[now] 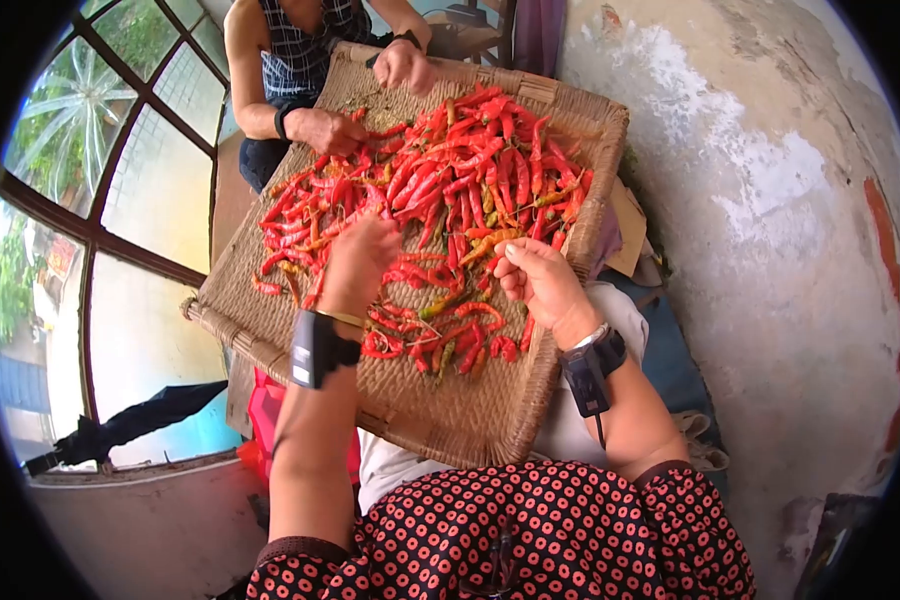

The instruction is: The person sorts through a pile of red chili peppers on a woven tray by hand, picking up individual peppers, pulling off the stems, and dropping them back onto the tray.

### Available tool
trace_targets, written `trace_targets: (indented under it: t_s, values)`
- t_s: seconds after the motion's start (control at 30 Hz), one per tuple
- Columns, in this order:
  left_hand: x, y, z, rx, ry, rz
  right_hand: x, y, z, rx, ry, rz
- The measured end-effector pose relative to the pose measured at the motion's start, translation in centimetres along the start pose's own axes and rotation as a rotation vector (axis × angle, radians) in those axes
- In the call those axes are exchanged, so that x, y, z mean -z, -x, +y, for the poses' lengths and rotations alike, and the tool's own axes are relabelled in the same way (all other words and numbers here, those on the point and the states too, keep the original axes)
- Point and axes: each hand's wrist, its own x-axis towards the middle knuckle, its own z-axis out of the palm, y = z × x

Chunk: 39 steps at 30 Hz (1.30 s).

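A wide woven tray (440, 420) lies across my lap, heaped with red chili peppers (450, 170) and a few orange and greenish ones. Over the left part of the heap is my left hand (363, 255), blurred by motion, so its fingers and anything in them cannot be made out. Near the tray's right side my right hand (537, 280) has thumb and forefinger pinched together and the other fingers curled; whatever it pinches is too small or hidden to name. Smaller peppers (440, 335) lie scattered between my hands and the near rim.
Across the tray a co-worker (310, 70) has both hands over its far left part. A framed window (150, 200) is on the left, with a black umbrella (135, 425) below it. A rough plaster wall (750, 250) stands on the right. A red bag (263, 415) sits below the tray.
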Motion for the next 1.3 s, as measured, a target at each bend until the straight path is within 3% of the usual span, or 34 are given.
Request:
trace_targets:
  t_s: [0.07, 0.17, 0.27, 0.4, 0.47, 0.53, 0.6, 0.67, 0.73, 1.03, 1.3]
  values:
    - [-6.6, 1.9, 0.3, -0.147, -0.491, 0.064, 0.0, 0.1, 0.1, -0.014, 0.031, 0.0]
    - [-9.8, -0.9, -1.0, -0.79, -1.316, 0.0, -0.1, 0.3, 0.0, -0.017, 0.02, 0.024]
    - [-13.0, -3.6, -0.8, -1.057, -1.456, -0.002, -0.3, 0.5, -0.1, -0.024, 0.011, 0.059]
    - [-15.4, -7.3, -0.1, -1.037, -1.605, 0.056, -0.7, 0.7, -0.3, -0.025, 0.006, 0.046]
    - [-16.2, -8.5, 0.2, -0.822, -1.783, 0.202, -0.7, 0.7, -0.4, -0.048, 0.009, 0.051]
    - [-16.8, -9.3, 0.6, -0.729, -1.807, 0.19, -0.7, 0.7, -0.4, -0.052, 0.009, 0.06]
    - [-17.3, -9.6, 0.9, -0.494, -1.87, 0.181, -0.9, 0.8, -0.4, -0.071, 0.015, 0.066]
    - [-17.0, -10.1, 0.7, -0.503, -1.906, 0.197, -0.8, 0.8, -0.3, -0.073, 0.019, 0.063]
    - [-16.7, -10.3, 0.7, -0.372, -1.858, 0.163, -0.9, 0.8, -0.4, -0.073, 0.013, 0.057]
    - [-14.5, -9.0, -0.5, -0.74, -1.853, 0.125, -0.4, 0.6, -0.1, -0.006, -0.024, 0.051]
    - [-11.7, -3.8, -0.1, -0.884, -1.736, 0.033, -0.3, 0.6, -0.2, 0.033, 0.03, 0.078]
